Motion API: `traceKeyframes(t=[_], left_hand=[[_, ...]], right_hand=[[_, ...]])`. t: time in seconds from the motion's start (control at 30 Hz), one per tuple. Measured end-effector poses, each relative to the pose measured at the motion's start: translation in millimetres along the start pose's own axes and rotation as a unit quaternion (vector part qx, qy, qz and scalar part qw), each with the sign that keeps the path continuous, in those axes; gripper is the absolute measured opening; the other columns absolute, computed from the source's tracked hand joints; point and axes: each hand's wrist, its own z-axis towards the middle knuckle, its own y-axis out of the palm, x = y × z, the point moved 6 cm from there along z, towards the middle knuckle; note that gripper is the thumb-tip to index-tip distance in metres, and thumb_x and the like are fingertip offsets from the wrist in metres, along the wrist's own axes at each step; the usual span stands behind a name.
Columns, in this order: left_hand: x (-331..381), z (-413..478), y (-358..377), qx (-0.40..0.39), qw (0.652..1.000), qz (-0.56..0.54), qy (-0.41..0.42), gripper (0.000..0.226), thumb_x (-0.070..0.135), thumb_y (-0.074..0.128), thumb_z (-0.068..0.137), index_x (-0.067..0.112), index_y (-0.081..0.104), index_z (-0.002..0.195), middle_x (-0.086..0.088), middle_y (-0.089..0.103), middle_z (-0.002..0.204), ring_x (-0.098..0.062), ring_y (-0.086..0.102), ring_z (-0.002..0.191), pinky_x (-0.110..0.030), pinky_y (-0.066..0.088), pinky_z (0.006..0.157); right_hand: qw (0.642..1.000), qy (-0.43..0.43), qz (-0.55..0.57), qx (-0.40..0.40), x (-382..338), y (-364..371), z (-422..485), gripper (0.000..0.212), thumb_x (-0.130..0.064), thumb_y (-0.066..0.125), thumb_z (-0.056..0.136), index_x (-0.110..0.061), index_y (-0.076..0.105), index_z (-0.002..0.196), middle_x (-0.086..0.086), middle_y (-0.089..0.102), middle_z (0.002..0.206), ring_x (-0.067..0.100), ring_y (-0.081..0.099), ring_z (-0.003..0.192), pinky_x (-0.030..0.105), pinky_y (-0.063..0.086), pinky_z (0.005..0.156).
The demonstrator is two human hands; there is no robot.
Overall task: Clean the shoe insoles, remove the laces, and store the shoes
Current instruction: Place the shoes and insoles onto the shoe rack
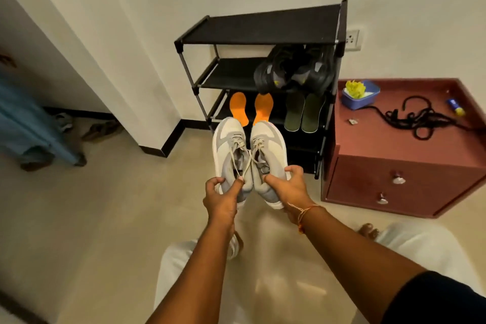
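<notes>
Shoes (268,144): grey-and-white pair, held side by side in the air just before the rack, toes toward it.
Left hand (223,194): grips the heel of the left-side shoe, thumb over the collar, fingers curled round the outer side.
Right hand (286,187): grips the heel of the right-side shoe, thumb at the collar, fingers wrapped over the outer edge.
Laces (242,156): pale, threaded in both shoes, ends loose and crossing between them.
Rack (263,26): black, tiered, against the wall.
Black shoes (292,68): on the middle shelf, right side.
Orange insoles (238,108): on a lower shelf, partly hidden by the held toes.
Green insoles (302,112): same shelf, just right of the orange pair.
Cabinet (394,173): red-brown, just right of the rack.
Tub (360,100): blue, on the cabinet, yellow cloth (355,88) inside.
Black laces (420,118): tangled on the cabinet top.
</notes>
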Motion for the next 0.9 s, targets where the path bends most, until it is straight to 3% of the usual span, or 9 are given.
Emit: traceKeyframes(t=[0.1,0.17,0.23,0.3,0.37,0.53,0.73,0.9], left_hand=[[44,13,-4,0.022,0.997,0.022,0.064,0.044,0.047,0.087,0.064,0.04,0.057,0.095,-0.011,0.056,0.123,-0.026,0.063,0.096,-0.033,0.056,0.074],[72,29,-5,0.038,0.994,0.05,0.091,0.045,0.043,0.087,0.07,0.032,0.058,0.102,-0.01,0.051,0.125,-0.021,0.059,0.09,-0.037,0.057,0.08],[102,49,-2,0.047,0.989,0.064,0.122,0.046,0.042,0.086,0.072,0.029,0.058,0.106,-0.007,0.045,0.124,-0.013,0.054,0.084,-0.029,0.054,0.071],[129,68,5,0.045,0.985,0.081,0.146,0.045,0.042,0.085,0.074,0.029,0.058,0.108,-0.004,0.039,0.122,-0.017,0.054,0.09,-0.02,0.045,0.06],[150,93,12,0.05,0.981,0.097,0.161,0.044,0.042,0.084,0.075,0.03,0.057,0.109,-0.002,0.035,0.119,-0.023,0.053,0.1,-0.023,0.045,0.066],[183,161,31,0.056,0.973,0.128,0.184,0.046,0.051,0.083,0.071,0.036,0.058,0.107,-0.002,0.037,0.12,-0.027,0.055,0.11,-0.037,0.057,0.085],[207,237,62,0.037,0.968,0.143,0.205,0.042,0.051,0.082,0.069,0.038,0.061,0.103,-0.002,0.039,0.117,-0.026,0.059,0.102,-0.04,0.06,0.083],[225,285,82,0.024,0.962,0.146,0.231,0.043,0.052,0.084,0.07,0.038,0.062,0.104,-0.002,0.041,0.122,-0.025,0.057,0.106,-0.042,0.061,0.081]], right_hand=[[0.994,-0.075,-0.068,0.035,-41,14,2,0.067,-0.046,0.081,0.056,-0.039,0.04,0.109,0.004,0.04,0.117,0.026,0.054,0.097,0.041,0.055,0.087],[0.987,-0.118,-0.093,0.054,-70,29,10,0.069,-0.05,0.078,0.053,-0.04,0.039,0.11,0.001,0.035,0.115,0.027,0.051,0.099,0.041,0.056,0.085],[0.979,-0.149,-0.119,0.068,-99,48,21,0.069,-0.047,0.079,0.056,-0.038,0.038,0.112,0.0,0.034,0.117,0.028,0.045,0.105,0.037,0.053,0.084],[0.972,-0.174,-0.14,0.08,-127,67,34,0.069,-0.042,0.08,0.06,-0.035,0.038,0.114,0.003,0.033,0.122,0.028,0.039,0.108,0.037,0.052,0.083],[0.964,-0.194,-0.156,0.094,-153,86,52,0.069,-0.042,0.08,0.061,-0.035,0.038,0.115,0.003,0.032,0.126,0.027,0.036,0.11,0.042,0.053,0.085],[0.95,-0.179,-0.212,0.147,-191,125,102,0.071,-0.05,0.079,0.059,-0.036,0.039,0.117,0.004,0.034,0.129,0.032,0.037,0.115,0.052,0.048,0.088],[0.932,-0.151,-0.257,0.205,-217,161,153,0.071,-0.052,0.079,0.066,-0.03,0.042,0.122,0.01,0.033,0.134,0.035,0.037,0.116,0.049,0.043,0.087],[0.923,-0.188,-0.264,0.207,-229,181,191,0.071,-0.058,0.07,0.078,-0.028,0.039,0.134,0.012,0.023,0.147,0.037,0.03,0.126,0.051,0.04,0.094]])
